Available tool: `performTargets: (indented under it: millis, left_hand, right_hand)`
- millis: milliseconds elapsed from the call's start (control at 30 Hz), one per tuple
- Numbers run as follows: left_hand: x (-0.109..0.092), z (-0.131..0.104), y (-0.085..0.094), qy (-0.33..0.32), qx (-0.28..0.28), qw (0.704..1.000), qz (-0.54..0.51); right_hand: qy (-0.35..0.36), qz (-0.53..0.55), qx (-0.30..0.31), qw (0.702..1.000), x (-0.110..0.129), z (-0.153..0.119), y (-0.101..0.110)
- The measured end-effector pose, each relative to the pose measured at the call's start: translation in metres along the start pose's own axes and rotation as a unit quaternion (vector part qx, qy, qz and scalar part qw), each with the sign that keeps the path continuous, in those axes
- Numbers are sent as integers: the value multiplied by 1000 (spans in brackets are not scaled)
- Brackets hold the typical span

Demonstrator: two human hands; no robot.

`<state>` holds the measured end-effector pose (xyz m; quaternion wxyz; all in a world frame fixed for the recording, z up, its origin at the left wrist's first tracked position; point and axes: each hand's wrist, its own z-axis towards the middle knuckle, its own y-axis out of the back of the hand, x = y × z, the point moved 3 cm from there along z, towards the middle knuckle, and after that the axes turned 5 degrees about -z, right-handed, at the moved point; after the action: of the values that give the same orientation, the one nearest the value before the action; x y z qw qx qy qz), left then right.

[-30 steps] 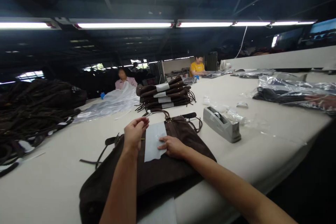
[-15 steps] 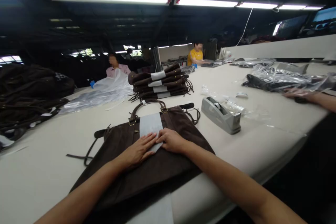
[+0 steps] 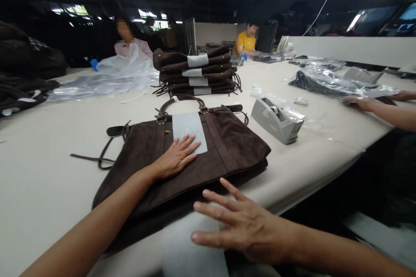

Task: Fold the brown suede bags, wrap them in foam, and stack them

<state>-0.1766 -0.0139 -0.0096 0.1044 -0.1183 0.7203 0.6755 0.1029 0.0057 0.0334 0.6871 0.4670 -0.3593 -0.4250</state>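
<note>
A dark brown bag point(image 3: 136, 160) lies flat on the pale table, its handles pointing away from me. A light grey strip point(image 3: 188, 127) runs down the bag's middle from the handles. My left hand point(image 3: 178, 156) rests flat on the bag and the strip's lower part, fingers spread. My right hand point(image 3: 240, 223) is in the air near the table's front edge, fingers apart and holding nothing. Below it another pale grey sheet point(image 3: 191, 242) hangs over the edge from under the bag.
Beyond the bag is a stack of banded brown bags point(image 3: 198, 71). A grey tape dispenser point(image 3: 276, 119) stands to the right. Plastic sheets point(image 3: 113, 80) and dark bags point(image 3: 29, 69) lie left. Another person's hands touch a plastic-wrapped item point(image 3: 341, 82) at far right.
My right hand has let go of the strip's lower end and moved toward me, its fingers spreading. My left hand stays on the bag. The view has tilted downward.
</note>
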Motion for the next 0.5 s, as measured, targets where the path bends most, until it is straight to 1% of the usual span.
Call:
performTargets:
  millis: [33, 100, 167, 200, 233, 267, 333, 367, 433, 467, 500]
  left_hand:
    - [-2, 1, -1, 5, 0, 1000, 0]
    - [-4, 2, -2, 16, 1, 1000, 4]
    - [-7, 3, -5, 27, -6, 1000, 15]
    - [-9, 3, -7, 31, -13, 999, 24]
    - [-12, 2, -9, 34, -24, 999, 33]
    - [-14, 2, -12, 36, -36, 998, 43]
    - [-18, -1, -20, 38, -62, 996, 59]
    - [-19, -3, -24, 37, -78, 994, 68]
    - [-19, -5, -34, 36, -122, 989, 80]
    - [-18, -7, -39, 39, -149, 985, 81]
    - [-17, -8, -43, 44, -176, 980, 78]
  right_hand:
    - [25, -26, 8, 999, 9, 2, -5]
    - [78, -64, -14, 995, 22, 9, -13]
    - [108, -83, -56, 989, 28, 19, -12]
    - [106, -90, -81, 987, 28, 24, -7]
    - [87, -95, -101, 986, 26, 29, -1]
    - [54, -98, -116, 987, 21, 33, 6]
    - [-33, -84, -126, 988, 4, 36, 19]
    - [-76, -59, -118, 988, -8, 36, 21]
    - [-143, 34, -74, 986, -34, 34, 18]
    - [-170, 98, -48, 979, -47, 32, 14]
    - [-204, 167, -29, 964, -61, 32, 8]
